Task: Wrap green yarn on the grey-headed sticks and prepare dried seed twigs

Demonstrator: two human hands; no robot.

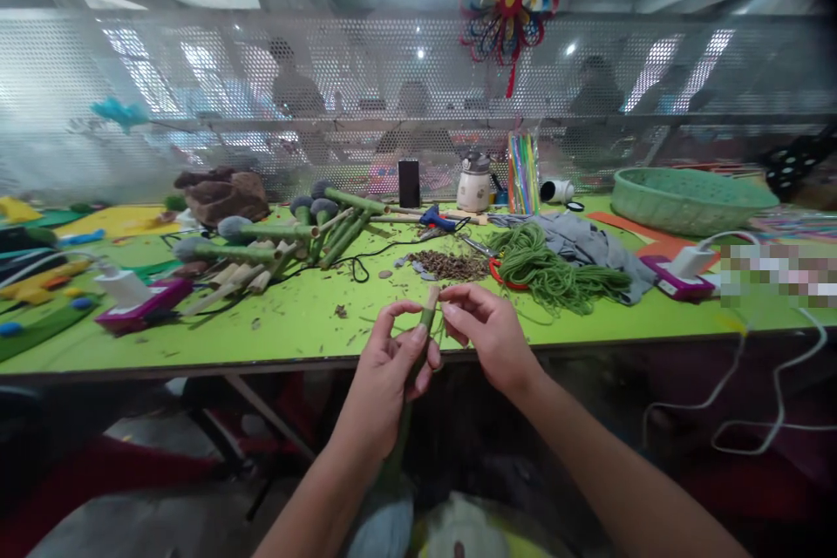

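**A:** I'm standing right behind them. The left hand (385, 366) is curling its fingers around a thin green-wrapped stem (426, 318), with thumb and forefinger pinching it just under the bare tip. The right hand (487, 336) is pinching that tip, or maybe a thread on it. It's too fine to tell.

**B:** Where's the stem sitting?

**A:** It's not resting on anything. They're holding it up in the air just in front of the near edge of the lime-green table (294, 323), tilted, with the lower end running down toward the lap.

**B:** Is it looking fragile?

**A:** I'm guessing it's light and fairly stiff, like a dry stalk, so it's probably snappable if bent. The wrapping is likely giving decent grip. I'd be holding it close under the tip, like the left hand is doing, not way down low. The green yarn skein (555, 270) and the pile of similar stems (261, 231) are lying well apart from it on the table.
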